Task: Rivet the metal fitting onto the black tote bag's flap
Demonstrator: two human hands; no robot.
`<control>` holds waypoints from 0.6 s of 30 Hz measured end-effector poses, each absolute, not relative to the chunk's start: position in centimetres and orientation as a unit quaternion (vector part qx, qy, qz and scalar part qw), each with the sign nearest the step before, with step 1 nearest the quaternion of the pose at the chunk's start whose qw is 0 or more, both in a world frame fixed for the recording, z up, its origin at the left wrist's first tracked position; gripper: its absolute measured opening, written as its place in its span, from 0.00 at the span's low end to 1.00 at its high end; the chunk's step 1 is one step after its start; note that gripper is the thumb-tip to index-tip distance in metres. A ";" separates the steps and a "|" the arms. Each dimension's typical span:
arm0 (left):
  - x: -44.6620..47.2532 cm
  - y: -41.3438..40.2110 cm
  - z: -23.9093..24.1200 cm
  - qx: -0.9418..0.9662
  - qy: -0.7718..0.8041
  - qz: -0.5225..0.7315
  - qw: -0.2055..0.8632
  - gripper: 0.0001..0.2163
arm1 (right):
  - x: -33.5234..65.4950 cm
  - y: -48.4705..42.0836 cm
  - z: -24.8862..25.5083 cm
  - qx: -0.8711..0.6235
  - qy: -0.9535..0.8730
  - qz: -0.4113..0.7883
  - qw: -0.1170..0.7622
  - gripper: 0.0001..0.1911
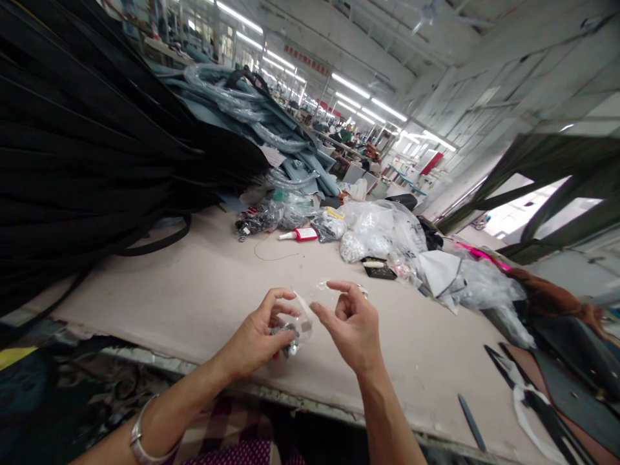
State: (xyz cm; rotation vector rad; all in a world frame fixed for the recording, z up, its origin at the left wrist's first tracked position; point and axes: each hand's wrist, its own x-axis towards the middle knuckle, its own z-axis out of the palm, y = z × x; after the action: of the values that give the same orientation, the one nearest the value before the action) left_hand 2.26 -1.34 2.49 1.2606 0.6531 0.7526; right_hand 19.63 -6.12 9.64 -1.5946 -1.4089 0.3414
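My left hand (259, 336) is closed around a small clear plastic bag (296, 330) that holds several small metal parts. It hovers just above the near part of the beige worktable (194, 290). My right hand (351, 323) is beside it, with thumb and forefinger pinching the clear top edge of the same bag. A metal bracelet (138, 433) sits on my left wrist.
A tall pile of black straps (87, 148) fills the left. Grey-blue bundles wrapped in plastic (261, 123) lie behind it. Clear bags of hardware (372, 232), a red-labelled glue bottle (303, 234) and a small black tray (378, 268) are mid-table. Dark leather pieces (557, 387) lie right.
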 end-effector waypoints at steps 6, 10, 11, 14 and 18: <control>2.7 -2.9 3.1 0.600 0.293 0.351 0.656 0.22 | 17.0 -7.0 10.5 -0.624 -0.718 -0.115 0.287 0.07; 2.3 -3.4 3.3 0.605 0.300 0.377 0.633 0.20 | 16.7 -6.7 10.3 -0.635 -0.714 -0.126 0.269 0.07; 2.1 -3.5 3.3 0.605 0.303 0.382 0.630 0.20 | 16.7 -6.8 10.3 -0.635 -0.711 -0.121 0.276 0.08; 1.7 -3.8 3.2 0.610 0.310 0.386 0.619 0.21 | 16.6 -7.2 10.5 -0.633 -0.709 -0.108 0.291 0.08; 1.6 -4.0 2.9 0.621 0.312 0.388 0.605 0.20 | 16.2 -7.5 10.2 -0.627 -0.718 -0.129 0.273 0.07</control>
State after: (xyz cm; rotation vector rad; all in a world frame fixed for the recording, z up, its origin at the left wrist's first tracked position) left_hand 1.64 -4.01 2.94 1.4360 0.7227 0.8984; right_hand 16.18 -7.47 10.19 -1.6873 -1.9320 -0.3474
